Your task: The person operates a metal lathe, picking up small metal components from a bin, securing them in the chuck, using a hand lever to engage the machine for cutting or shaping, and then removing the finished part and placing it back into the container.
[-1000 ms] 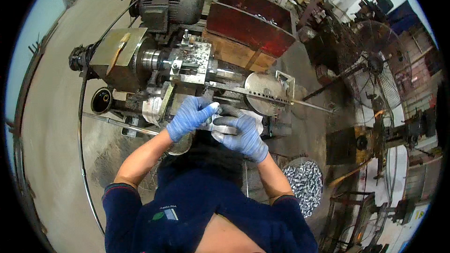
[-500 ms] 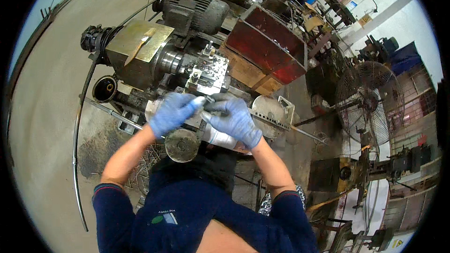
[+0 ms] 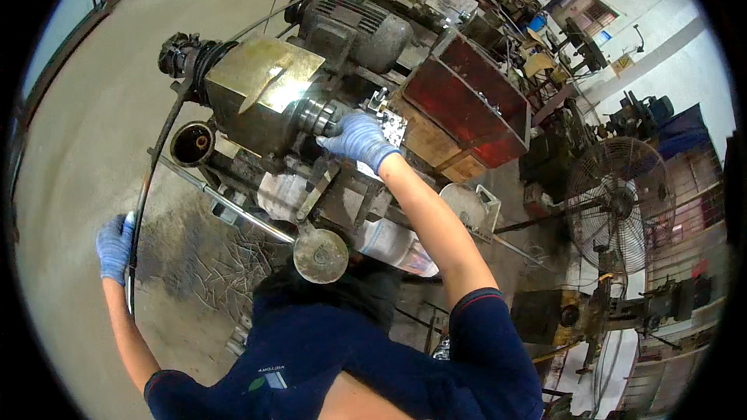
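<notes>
My left hand [image 3: 115,249], in a blue knit glove, is out at the far left with its fingers closed against a long dark lever rod [image 3: 145,183]. The rod runs up to the back end of a greasy lathe headstock [image 3: 249,115]. My right hand [image 3: 356,138], gloved alike, reaches to the front of the shiny spindle chuck [image 3: 316,118]. Its thumb and fingers come together just below the chuck's mouth, and whatever they hold is hidden. Beyond the right hand lies the tool slide [image 3: 395,126], sprinkled with metal chips.
A flat brass-coloured plate [image 3: 299,62] with a brush [image 3: 261,90] covers the headstock. A motor [image 3: 366,31] sits behind it, and a red metal bin [image 3: 467,101] stands to the right. Near my body is a round disc [image 3: 320,255]. A large fan [image 3: 620,202] stands at right.
My hands were together in front of the tool slide and have parted. The left went out to the lever rod; the right moved up to the chuck. The view has shifted slightly.
</notes>
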{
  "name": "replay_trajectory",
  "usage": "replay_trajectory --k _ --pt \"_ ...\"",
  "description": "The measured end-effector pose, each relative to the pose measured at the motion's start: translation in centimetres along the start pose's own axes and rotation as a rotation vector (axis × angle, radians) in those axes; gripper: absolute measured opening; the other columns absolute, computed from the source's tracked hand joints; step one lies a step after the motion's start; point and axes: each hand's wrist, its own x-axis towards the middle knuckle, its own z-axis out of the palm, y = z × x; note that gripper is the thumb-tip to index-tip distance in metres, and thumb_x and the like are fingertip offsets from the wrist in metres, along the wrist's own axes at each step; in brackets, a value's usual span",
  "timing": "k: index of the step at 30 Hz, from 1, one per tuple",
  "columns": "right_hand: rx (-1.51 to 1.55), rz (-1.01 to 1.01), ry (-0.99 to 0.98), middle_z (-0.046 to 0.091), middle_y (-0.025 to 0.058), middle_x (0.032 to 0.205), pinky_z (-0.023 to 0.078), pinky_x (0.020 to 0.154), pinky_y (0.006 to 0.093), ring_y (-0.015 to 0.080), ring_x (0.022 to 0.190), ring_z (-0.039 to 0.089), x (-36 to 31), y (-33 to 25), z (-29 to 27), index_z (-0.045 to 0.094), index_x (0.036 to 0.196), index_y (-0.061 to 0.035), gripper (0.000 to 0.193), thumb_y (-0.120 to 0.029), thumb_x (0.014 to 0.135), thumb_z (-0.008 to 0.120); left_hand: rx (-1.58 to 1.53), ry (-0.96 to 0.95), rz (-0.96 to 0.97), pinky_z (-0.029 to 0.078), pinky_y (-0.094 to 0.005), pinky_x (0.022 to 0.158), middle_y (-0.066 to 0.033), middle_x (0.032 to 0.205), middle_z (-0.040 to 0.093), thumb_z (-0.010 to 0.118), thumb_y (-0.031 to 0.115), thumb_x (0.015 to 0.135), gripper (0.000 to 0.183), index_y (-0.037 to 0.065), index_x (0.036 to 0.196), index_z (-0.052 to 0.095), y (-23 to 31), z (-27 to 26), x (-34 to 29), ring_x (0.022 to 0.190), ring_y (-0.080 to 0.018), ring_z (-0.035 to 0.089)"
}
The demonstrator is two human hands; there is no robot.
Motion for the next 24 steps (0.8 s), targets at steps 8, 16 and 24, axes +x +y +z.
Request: replay_trajectory --k 8,16,24 --pt "0.122 0.014 -0.045 0.064 0.0204 0.083 0.048 0.074 0.0397 0.0343 0.079 0.062 0.5 0.5 0.7 0.067 0.083 -0.0029 0.051 -0.051 0.066 0.066 0.016 -0.17 -0.095 0.044 -0.0455 0.068 -0.0213 0.079 0.06 0.048 0.05 0.086 0.047 0.005 0.094 0.059 0.1 3.1 -0.9 0.076 -0.0388 0.057" --pt "0.022 -0.061 0.001 0.065 0.0189 0.089 0.048 0.076 0.0396 0.0333 0.084 0.062 1.9 -0.4 0.5 0.067 0.088 -0.0042 0.054 -0.054 0.065 0.066 0.027 -0.126 -0.144 0.044 -0.0468 0.071 -0.0198 0.08 0.062 0.053 0.05 0.082 0.045 0.005 0.087 0.059 0.1 1.2 -3.6 0.08 -0.0381 0.059" --pt "-0.03 -0.019 -0.007 0.065 0.0194 0.078 0.05 0.071 0.0392 0.0337 0.077 0.063 0.9 -2.2 -0.4 0.068 0.081 -0.0042 0.052 -0.054 0.067 0.067 0.274 0.019 -0.034 0.045 -0.0447 0.06 -0.0155 0.069 0.06 0.056 0.023 0.078 0.016 0.007 0.076 0.057 -1.0 3.3 -1.8 0.066 -0.0341 0.059"
